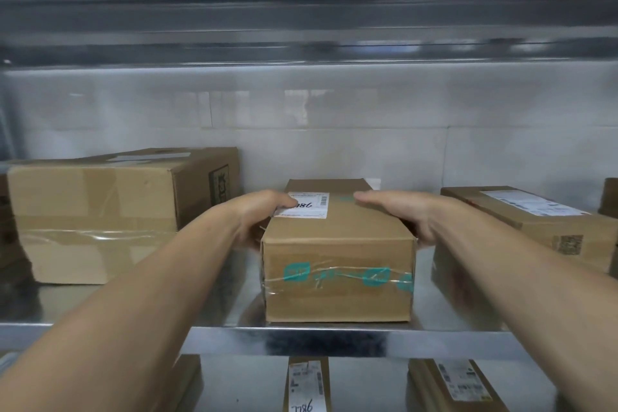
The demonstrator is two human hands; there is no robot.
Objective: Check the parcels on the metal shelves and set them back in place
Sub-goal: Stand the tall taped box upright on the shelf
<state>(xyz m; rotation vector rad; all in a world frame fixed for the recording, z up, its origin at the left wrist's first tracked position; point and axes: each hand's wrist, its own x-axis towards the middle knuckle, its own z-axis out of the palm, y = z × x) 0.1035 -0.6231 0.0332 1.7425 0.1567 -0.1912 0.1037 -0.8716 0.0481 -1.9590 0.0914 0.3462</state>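
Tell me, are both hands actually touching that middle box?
Touching. The head view shows the left hand gripping the middle box, thumb on its white label; the right hand clasps the opposite side, thumb on top.

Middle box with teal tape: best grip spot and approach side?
Grip the middle box by its two long side faces, coming in from the front. It lies short end toward the shelf edge, with gaps to the big box and the flat box on either side. The left hand and right hand hold it that way, thumbs on top.
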